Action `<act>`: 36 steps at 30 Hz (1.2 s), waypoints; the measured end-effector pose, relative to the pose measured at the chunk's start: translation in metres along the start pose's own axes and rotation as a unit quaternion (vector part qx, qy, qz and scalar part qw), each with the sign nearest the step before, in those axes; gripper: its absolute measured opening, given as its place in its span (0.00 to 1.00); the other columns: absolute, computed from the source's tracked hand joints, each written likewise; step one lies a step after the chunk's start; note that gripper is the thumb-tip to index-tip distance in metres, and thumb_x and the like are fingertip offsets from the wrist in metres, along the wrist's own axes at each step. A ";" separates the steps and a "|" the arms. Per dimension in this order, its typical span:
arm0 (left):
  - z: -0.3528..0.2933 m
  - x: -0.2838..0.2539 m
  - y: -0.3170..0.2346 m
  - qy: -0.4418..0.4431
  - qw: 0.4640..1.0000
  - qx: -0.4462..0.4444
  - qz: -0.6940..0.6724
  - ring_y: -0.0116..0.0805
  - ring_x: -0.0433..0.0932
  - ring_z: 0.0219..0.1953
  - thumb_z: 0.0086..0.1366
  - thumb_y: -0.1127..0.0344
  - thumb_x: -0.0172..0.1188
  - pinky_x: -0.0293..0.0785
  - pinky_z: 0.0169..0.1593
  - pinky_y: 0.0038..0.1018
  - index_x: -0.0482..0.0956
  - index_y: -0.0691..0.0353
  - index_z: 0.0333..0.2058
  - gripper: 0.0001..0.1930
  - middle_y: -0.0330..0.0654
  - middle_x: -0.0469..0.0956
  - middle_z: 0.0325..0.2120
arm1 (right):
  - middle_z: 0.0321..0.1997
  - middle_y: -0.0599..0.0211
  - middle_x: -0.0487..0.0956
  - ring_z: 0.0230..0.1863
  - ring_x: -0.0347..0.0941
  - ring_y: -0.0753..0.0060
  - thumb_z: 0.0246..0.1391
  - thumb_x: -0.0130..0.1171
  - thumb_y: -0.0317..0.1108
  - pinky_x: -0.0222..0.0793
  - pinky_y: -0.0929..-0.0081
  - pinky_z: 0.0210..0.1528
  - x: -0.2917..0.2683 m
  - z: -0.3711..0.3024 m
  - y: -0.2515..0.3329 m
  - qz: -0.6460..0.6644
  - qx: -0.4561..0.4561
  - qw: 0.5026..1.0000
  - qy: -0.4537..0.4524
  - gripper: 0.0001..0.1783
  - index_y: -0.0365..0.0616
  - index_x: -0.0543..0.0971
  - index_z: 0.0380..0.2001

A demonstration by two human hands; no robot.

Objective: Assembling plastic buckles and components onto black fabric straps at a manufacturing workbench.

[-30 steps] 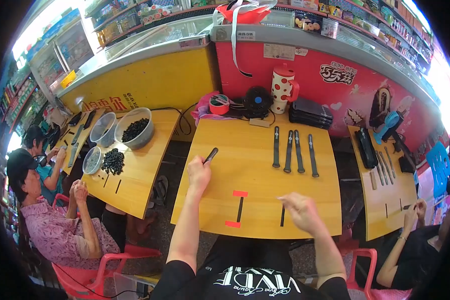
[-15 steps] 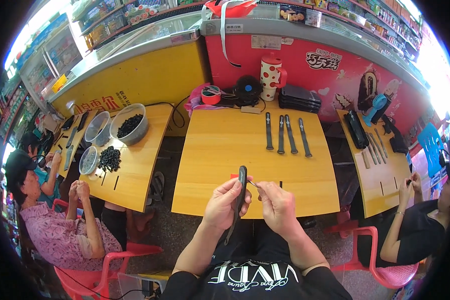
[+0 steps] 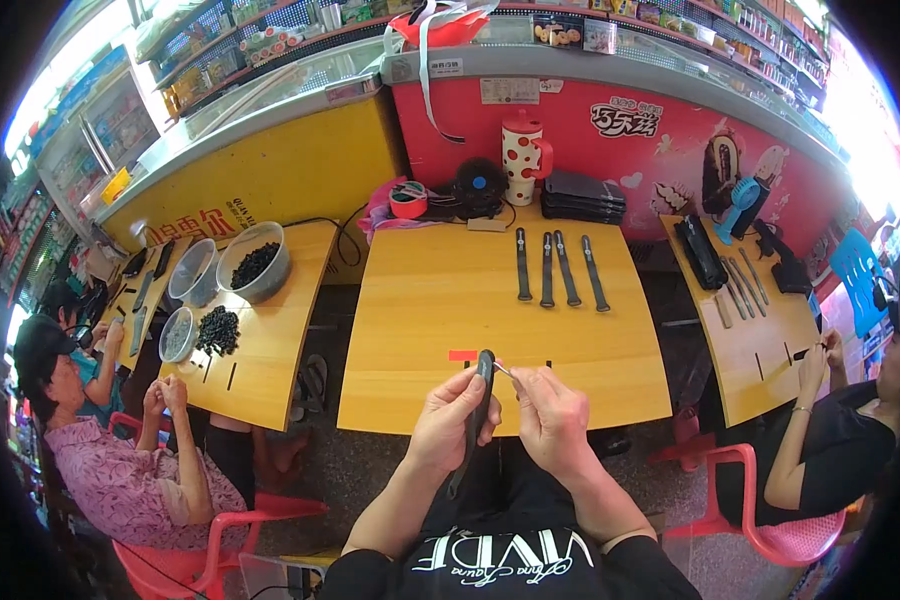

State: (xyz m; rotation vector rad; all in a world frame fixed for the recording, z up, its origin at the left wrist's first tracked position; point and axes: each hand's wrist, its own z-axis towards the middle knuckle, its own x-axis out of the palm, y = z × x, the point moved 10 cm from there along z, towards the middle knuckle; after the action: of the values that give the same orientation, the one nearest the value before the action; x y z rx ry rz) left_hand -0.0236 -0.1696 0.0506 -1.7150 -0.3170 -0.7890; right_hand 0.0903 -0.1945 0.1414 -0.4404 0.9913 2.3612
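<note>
The left hand [image 3: 448,422] has its grip closed around a long black strap [image 3: 475,415], with the fingers wrapped over its middle. The strap stands almost upright, just above the near edge of the yellow tabletop [image 3: 440,300]. Its lower end hangs down past the wrist, over the dark lap. The right hand [image 3: 552,420] pinches a tiny thin pin [image 3: 502,368] beside the strap's top end (the pin is too small to make out well). The fingers hide the middle of the strap. It looks dark, narrow and flat, with a rounded top. Just left of it, a small red mark [image 3: 462,355] lies on the tabletop. Farther back, four more black straps [image 3: 556,268] lie side by side.
</note>
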 end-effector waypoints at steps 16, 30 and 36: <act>0.003 -0.004 -0.007 -0.005 0.997 0.067 0.036 0.23 0.71 0.17 0.69 0.66 0.53 0.65 0.20 0.16 0.80 0.66 0.39 0.10 0.40 0.78 0.22 | 0.26 0.65 0.73 0.25 0.75 0.63 0.34 0.57 0.20 0.68 0.70 0.22 0.000 -0.004 0.017 -0.099 -0.058 0.990 0.077 0.23 0.41 0.77 0.41; -0.008 0.004 -0.012 -0.025 0.943 0.175 0.282 0.15 0.67 0.19 0.67 0.71 0.57 0.63 0.21 0.15 0.79 0.68 0.34 0.06 0.30 0.74 0.19 | 0.27 0.61 0.72 0.25 0.74 0.60 0.37 0.58 0.21 0.68 0.68 0.23 0.010 -0.010 0.008 -0.098 -0.053 0.989 0.095 0.18 0.39 0.75 0.38; -0.018 0.021 -0.033 -0.032 0.839 0.286 0.461 0.29 0.74 0.18 0.61 0.76 0.59 0.67 0.21 0.23 0.78 0.67 0.32 0.01 0.42 0.76 0.20 | 0.21 0.57 0.74 0.19 0.68 0.58 0.52 0.60 0.25 0.63 0.73 0.22 0.015 -0.007 -0.026 0.192 0.147 0.955 0.173 0.03 0.36 0.76 0.30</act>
State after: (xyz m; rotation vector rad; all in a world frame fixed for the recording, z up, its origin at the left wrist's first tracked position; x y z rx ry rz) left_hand -0.0340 -0.1805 0.0911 -1.1054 0.2303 0.0950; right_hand 0.0941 -0.1788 0.1144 -0.6016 1.6986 2.4548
